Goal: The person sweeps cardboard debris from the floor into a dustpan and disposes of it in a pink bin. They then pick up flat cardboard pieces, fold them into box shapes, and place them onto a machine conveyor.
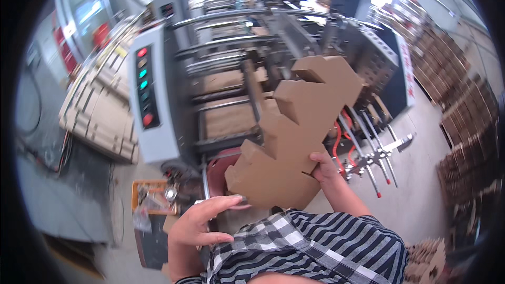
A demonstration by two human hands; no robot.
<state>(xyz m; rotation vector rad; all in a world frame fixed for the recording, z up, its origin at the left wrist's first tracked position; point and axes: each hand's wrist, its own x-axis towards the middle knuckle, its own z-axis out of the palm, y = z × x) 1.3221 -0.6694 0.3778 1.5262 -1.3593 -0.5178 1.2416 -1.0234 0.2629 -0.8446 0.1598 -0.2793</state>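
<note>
A brown die-cut cardboard blank [300, 131] with notched flaps along its left side slants up and to the right in front of me. My right hand [325, 170] grips its lower right edge, thumb on the near face and the other fingers hidden behind. Beside the blank's lower left corner is my left hand [208, 220], its thumb and fingers spread with nothing between them. Past the blank stands a machine with metal bars [226, 47], and flat brown cardboard [229, 121] lies inside its frame.
A grey control panel [152, 94] with lit buttons rises at the left. Metal rods [371, 147] with red tips jut out at the right. An orange bin [152, 197] of small items sits at lower left. Cardboard stacks [468, 110] line the right; pale stacked pieces [102, 100] stand left.
</note>
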